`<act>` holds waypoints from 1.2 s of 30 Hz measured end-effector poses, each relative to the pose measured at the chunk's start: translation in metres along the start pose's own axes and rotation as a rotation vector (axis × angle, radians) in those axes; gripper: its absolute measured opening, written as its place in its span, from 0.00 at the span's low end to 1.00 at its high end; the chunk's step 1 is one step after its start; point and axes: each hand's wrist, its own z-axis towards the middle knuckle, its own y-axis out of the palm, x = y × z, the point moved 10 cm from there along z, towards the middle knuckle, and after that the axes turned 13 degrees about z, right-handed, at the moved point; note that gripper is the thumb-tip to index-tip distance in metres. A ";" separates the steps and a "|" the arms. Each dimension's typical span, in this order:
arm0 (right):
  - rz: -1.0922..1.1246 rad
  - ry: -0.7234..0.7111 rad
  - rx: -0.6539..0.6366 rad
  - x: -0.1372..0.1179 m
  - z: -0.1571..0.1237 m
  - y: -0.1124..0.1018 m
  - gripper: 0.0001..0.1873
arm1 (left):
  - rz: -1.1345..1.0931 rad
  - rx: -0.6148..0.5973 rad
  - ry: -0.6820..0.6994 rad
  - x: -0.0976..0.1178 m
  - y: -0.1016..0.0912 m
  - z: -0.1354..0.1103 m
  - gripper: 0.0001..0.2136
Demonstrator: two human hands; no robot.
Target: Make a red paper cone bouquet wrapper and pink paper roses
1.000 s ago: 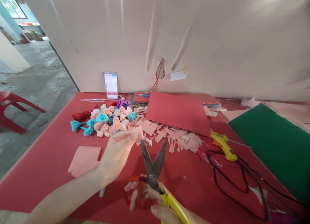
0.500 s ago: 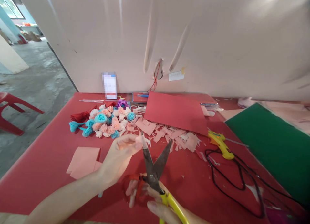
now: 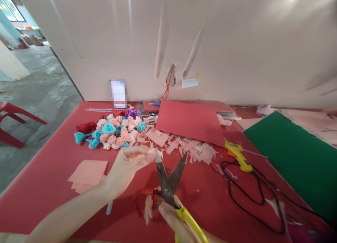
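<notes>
My left hand [image 3: 126, 171] pinches a small pale pink piece of paper [image 3: 158, 154] between thumb and fingertips, in front of the paper scraps. One blade of the scissors [image 3: 165, 190] lies against that piece near its tip. My right hand [image 3: 170, 216] is closed around the scissors' handles, one red and one yellow, and the dark blades stand apart, pointing away from me. Folded pink paper [image 3: 89, 173] lies on the table left of my left forearm. Pink paper scraps [image 3: 181, 146] are heaped beyond the blades.
Paper roses [image 3: 109, 129] in blue, pink and white cluster at the back left. Red card [image 3: 191, 120] covers some scraps. A yellow glue gun [image 3: 239, 157] with a looped black cord and a green board [image 3: 292, 159] lie at the right. A phone [image 3: 119, 93] leans on the upright panel [image 3: 231, 46].
Both hands hold nearly the same pose, with the blades still apart. The fingers of my right hand have shifted slightly on the handles. The view has moved a little.
</notes>
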 end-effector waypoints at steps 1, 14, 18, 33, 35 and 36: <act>0.002 -0.006 0.008 -0.004 0.000 0.002 0.27 | 0.007 -0.001 0.003 0.000 0.000 0.000 0.03; 0.309 0.158 0.250 0.019 -0.030 -0.001 0.21 | 0.023 0.006 -0.013 0.001 -0.001 0.002 0.03; 0.392 0.080 0.161 0.004 -0.026 0.011 0.20 | 0.037 -0.045 0.001 0.003 0.002 0.002 0.04; 0.190 0.084 0.358 0.001 -0.025 -0.019 0.24 | 0.184 -0.062 0.046 0.013 -0.007 0.008 0.06; -0.054 0.129 0.428 -0.021 -0.023 -0.036 0.23 | 0.213 0.027 0.069 0.018 -0.020 0.009 0.06; -0.224 0.163 0.447 -0.030 -0.021 -0.047 0.22 | 0.237 0.097 0.072 0.020 -0.030 0.009 0.05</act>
